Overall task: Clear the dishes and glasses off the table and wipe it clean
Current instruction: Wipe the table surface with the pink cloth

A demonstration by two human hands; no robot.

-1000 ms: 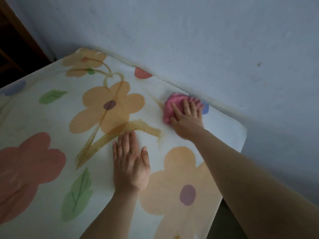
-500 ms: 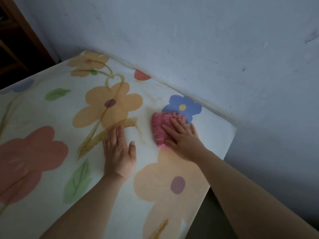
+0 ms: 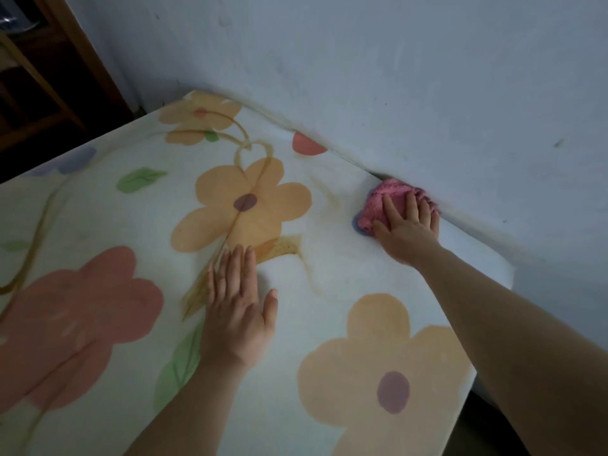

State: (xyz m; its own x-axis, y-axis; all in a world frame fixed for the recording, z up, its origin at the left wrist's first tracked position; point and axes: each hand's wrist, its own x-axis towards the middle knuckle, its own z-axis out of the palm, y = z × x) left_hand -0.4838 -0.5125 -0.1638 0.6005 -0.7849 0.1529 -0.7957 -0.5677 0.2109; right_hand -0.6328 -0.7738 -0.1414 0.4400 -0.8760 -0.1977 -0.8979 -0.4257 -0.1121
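Observation:
The table (image 3: 329, 268) wears a white cloth printed with big orange, red and blue flowers. A bunched pink rag (image 3: 383, 200) lies at its far right edge, against the wall. My right hand (image 3: 406, 225) presses flat on the rag with straight fingers, covering its near half. Palm down on the cloth near the middle, my left hand (image 3: 238, 311) has its fingers straight and together. Brownish smears run from under its fingertips toward the orange flower. No dishes or glasses are in view.
A pale blue wall (image 3: 394, 77) borders the table's far side. Dark wooden furniture (image 3: 36, 77) stands at the upper left beyond the table. The table's right corner (image 3: 503, 274) drops off to a dark floor.
My right hand has pushed the pink rag from the middle of the cloth back out to the wall edge, covering the blue flower. My left hand stays flat in about the same spot.

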